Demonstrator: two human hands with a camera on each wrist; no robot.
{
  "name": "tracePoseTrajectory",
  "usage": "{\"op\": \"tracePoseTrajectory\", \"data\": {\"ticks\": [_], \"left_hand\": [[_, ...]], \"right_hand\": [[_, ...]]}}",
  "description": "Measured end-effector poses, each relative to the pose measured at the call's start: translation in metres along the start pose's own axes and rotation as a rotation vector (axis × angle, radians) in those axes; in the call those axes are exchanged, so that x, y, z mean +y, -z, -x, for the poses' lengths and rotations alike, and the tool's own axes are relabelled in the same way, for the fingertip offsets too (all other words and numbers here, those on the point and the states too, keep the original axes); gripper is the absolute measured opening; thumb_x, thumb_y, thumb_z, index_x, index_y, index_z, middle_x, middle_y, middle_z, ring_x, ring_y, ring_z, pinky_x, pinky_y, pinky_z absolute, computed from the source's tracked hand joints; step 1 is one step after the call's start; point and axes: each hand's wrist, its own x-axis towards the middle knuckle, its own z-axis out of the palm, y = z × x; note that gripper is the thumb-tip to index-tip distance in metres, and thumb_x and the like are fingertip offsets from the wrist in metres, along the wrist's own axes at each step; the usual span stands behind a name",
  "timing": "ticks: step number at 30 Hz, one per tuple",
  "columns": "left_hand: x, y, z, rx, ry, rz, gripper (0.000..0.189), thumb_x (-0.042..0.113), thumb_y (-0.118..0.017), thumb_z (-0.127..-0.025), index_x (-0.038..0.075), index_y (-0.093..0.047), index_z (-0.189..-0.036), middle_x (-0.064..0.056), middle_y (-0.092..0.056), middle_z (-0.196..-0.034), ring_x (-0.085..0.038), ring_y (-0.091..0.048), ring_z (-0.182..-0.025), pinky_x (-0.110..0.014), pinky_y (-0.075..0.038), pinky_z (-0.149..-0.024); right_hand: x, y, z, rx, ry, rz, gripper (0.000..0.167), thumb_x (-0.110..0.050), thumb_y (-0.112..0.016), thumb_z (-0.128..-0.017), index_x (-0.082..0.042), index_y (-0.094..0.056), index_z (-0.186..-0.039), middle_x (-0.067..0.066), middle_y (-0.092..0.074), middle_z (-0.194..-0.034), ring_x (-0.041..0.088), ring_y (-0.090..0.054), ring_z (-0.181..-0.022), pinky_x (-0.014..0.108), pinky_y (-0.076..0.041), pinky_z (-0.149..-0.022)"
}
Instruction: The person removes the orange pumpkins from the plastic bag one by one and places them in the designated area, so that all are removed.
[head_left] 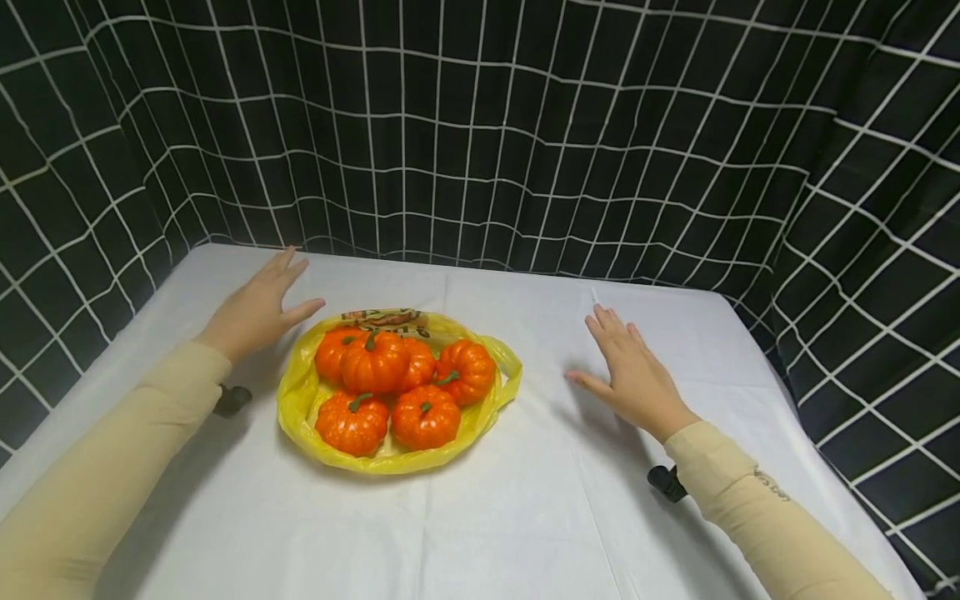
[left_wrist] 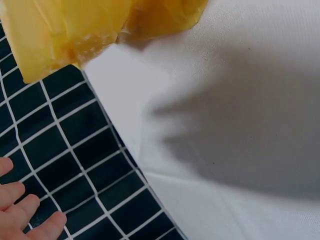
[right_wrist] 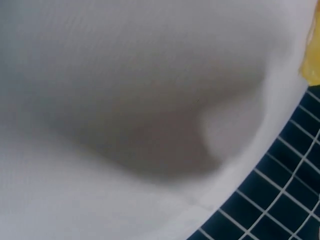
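A yellow plastic bag (head_left: 300,404) lies with its mouth spread wide on the white table. Inside it sit several small orange pumpkins (head_left: 426,417) with green stems, one resting on top of others. My left hand (head_left: 251,312) hovers just left of the bag, fingers straight and thumb pointing toward it, holding nothing. To the right of the bag and apart from it, my right hand (head_left: 633,379) is held over the cloth with its fingers extended and nothing in it. In the left wrist view, fingertips (left_wrist: 50,227) show at the lower left, below the bag's side.
A white cloth (head_left: 495,533) covers the table. Black curtains with a white grid (head_left: 480,142) stand behind it and along both sides. Dark wrist cameras (head_left: 666,483) hang under the sleeves. A handle loop of the bag (head_left: 512,371) sticks out on its right.
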Motion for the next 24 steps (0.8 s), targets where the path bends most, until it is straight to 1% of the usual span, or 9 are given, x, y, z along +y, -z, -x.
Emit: {"op": "tracePoseTrajectory", "data": {"ticks": [2,6,12,15,18,20,24], "left_hand": [[0.001,0.001,0.002,-0.004,0.014,0.019,0.077,0.046,-0.053,-0.099,0.000,-0.026,-0.155,-0.024,-0.010,-0.165,-0.045,-0.016,-0.151,-0.061,-0.020,-0.121],[0.004,0.002,0.006,-0.012,0.025,0.054,0.080,0.050,-0.053,-0.099,0.001,-0.025,-0.156,-0.023,-0.010,-0.165,-0.047,-0.019,-0.150,-0.062,-0.020,-0.121],[0.006,0.001,0.012,-0.034,0.046,0.124,0.084,0.054,-0.052,-0.098,0.001,-0.024,-0.156,-0.024,-0.020,-0.163,-0.046,-0.022,-0.149,-0.060,-0.020,-0.122],[0.006,0.000,0.014,-0.044,0.071,0.155,0.083,0.053,-0.054,-0.097,0.002,-0.026,-0.156,-0.023,-0.025,-0.162,-0.045,-0.024,-0.149,-0.060,-0.021,-0.122],[0.007,-0.002,0.015,-0.050,0.094,0.164,0.080,0.051,-0.055,-0.097,0.002,-0.028,-0.155,-0.023,-0.027,-0.161,-0.045,-0.025,-0.148,-0.060,-0.022,-0.121],[0.007,-0.004,0.015,-0.051,0.097,0.170,0.079,0.048,-0.057,-0.097,0.002,-0.029,-0.154,-0.024,-0.028,-0.160,-0.046,-0.029,-0.146,-0.061,-0.026,-0.120],[0.008,-0.006,0.016,-0.061,0.097,0.182,0.077,0.045,-0.058,-0.097,0.001,-0.031,-0.154,-0.025,-0.031,-0.159,-0.047,-0.043,-0.137,-0.059,-0.040,-0.111]], "right_hand": [[-0.003,0.000,0.000,0.001,0.004,-0.004,0.089,-0.055,-0.060,-0.093,-0.002,-0.026,-0.156,0.018,-0.018,-0.166,0.036,-0.017,-0.154,0.049,-0.011,-0.128],[-0.010,-0.002,0.000,-0.002,0.007,-0.028,0.089,-0.055,-0.062,-0.092,-0.002,-0.027,-0.156,0.017,-0.018,-0.166,0.035,-0.018,-0.154,0.051,-0.016,-0.127],[-0.021,-0.004,0.001,-0.004,0.028,-0.051,0.090,-0.054,-0.065,-0.090,-0.004,-0.028,-0.156,0.015,-0.018,-0.167,0.033,-0.020,-0.153,0.051,-0.020,-0.125],[-0.025,-0.005,0.002,-0.001,0.033,-0.060,0.091,-0.055,-0.066,-0.089,-0.005,-0.029,-0.156,0.013,-0.018,-0.167,0.034,-0.021,-0.153,0.052,-0.023,-0.124],[-0.029,-0.005,0.003,0.003,0.030,-0.074,0.091,-0.056,-0.066,-0.088,-0.006,-0.030,-0.155,0.011,-0.018,-0.167,0.036,-0.025,-0.151,0.055,-0.027,-0.122],[-0.031,-0.006,0.003,0.001,0.028,-0.082,0.091,-0.055,-0.067,-0.088,-0.007,-0.030,-0.156,0.010,-0.018,-0.167,0.037,-0.027,-0.150,0.055,-0.029,-0.121],[-0.035,-0.006,0.004,-0.014,0.022,-0.099,0.091,-0.055,-0.067,-0.088,-0.008,-0.029,-0.156,0.009,-0.017,-0.168,0.037,-0.028,-0.150,0.055,-0.029,-0.121]]}}
